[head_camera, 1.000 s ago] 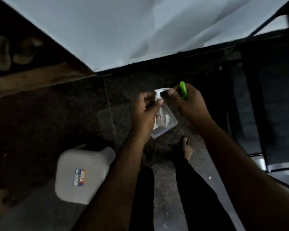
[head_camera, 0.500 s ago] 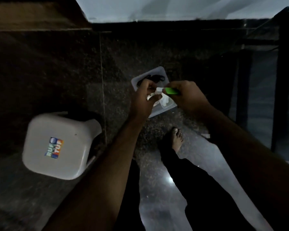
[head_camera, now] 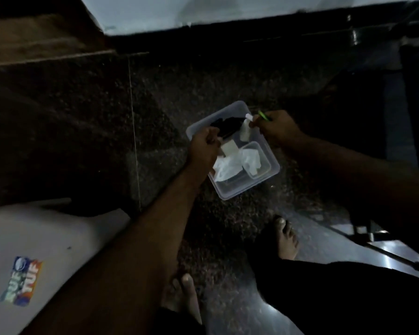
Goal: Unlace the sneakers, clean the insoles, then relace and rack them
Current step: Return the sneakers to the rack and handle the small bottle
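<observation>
A clear plastic tub sits on the dark floor. Inside it lie black laces, white cloths and a smaller clear container. My right hand holds a green brush over the tub's far right corner. Its fingertips also pinch the white pump top of a small clear bottle, which hangs over the tub. My left hand hovers over the tub's left rim with curled fingers, next to a white square piece. Whether it grips that piece is unclear. No sneakers are visible.
A white plastic stool with a coloured sticker stands at the lower left. My bare feet rest on the floor near the tub. A wooden ledge runs along the upper left, and a dark metal frame on the right.
The view has tilted down and the tub has come into sight. My hands lowered over it and moved apart. The bottle went from my left hand's grip to hanging from my right fingertips.
</observation>
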A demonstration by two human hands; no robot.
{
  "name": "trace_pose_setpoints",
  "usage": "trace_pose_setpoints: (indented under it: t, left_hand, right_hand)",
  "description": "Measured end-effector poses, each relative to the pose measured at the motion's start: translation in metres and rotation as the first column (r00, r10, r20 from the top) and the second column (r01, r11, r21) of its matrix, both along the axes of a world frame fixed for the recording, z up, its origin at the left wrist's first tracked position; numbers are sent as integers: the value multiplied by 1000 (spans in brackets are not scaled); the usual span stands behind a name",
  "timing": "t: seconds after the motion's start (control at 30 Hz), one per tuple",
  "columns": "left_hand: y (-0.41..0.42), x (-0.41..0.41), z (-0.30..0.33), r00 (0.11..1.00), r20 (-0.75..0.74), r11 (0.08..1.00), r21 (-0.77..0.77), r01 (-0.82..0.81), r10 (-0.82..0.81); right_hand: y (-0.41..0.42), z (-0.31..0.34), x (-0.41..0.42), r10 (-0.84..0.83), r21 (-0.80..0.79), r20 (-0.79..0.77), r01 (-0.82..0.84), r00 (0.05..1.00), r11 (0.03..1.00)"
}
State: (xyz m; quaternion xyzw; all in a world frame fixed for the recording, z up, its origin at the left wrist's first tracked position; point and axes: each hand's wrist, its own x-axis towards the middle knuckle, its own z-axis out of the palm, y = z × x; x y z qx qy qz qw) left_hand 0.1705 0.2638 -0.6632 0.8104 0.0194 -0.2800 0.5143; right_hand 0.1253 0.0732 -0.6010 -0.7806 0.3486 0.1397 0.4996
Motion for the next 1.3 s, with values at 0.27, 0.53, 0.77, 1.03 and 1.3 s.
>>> trace_pose_setpoints:
  t: [0.27,0.53,0.77,1.03,1.3]
  left_hand:
    - [-50,11,-54,904,175,920,63,386,-391]
    - [-83,11,-86,927,104,932,76,354,-361]
    - [-81,6,-77,919,130,923,154,353,-373]
    - [-44,2,-30,945,115,939,202,280,-307]
    - [-3,-16,-26,895,-266,899,164,407,-357]
  right_hand:
    - [-15,-72,-23,-260,128,123,245,958,961]
    - [-19,-94,-54,-157,108,171,139,973,984]
    - [-22,-82,-68,-132,9,183,133,974,991]
    - [1,-59,-82,-323,564,-35,286,946,775]
    - [42,-87,-76,-206,742,-100,211,973,637]
